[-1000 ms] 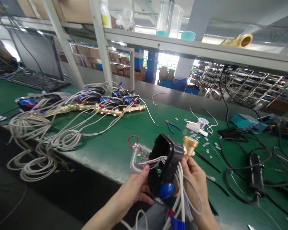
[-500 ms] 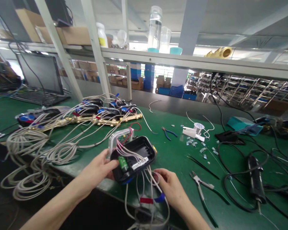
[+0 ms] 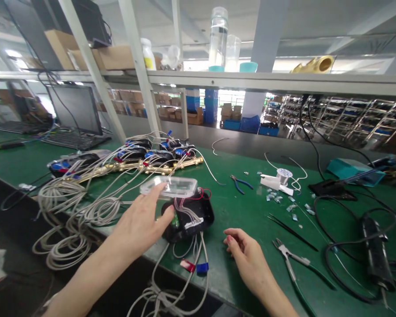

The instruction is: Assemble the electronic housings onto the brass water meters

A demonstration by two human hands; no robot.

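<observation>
A black meter housing (image 3: pixel 198 215) lies open on the green bench, thin wires and a small green board showing inside. My left hand (image 3: pixel 141 224) grips its left side with the thumb, while the fingers lift a clear plastic lid (image 3: pixel 169 186) flat above it; red and white wires run from the lid into the housing. White cables with red and blue tags (image 3: pixel 194 267) trail from the housing over the bench edge. My right hand (image 3: pixel 247 257) rests to the right of the housing, fingers loosely curled and apart, holding nothing.
A row of brass meters (image 3: pixel 141 160) with coiled white cables (image 3: pixel 69 211) fills the left of the bench. Pliers (image 3: pixel 293 264), tweezers (image 3: pixel 292 231), blue-handled cutters (image 3: pixel 240 182), a solder spool (image 3: pixel 284 174) and black cords (image 3: pixel 376 251) lie right. A monitor (image 3: pixel 74 108) stands at back left.
The housing went from held upright in both hands to lying on the bench. My left hand raised the clear lid above it. My right hand let go and moved right.
</observation>
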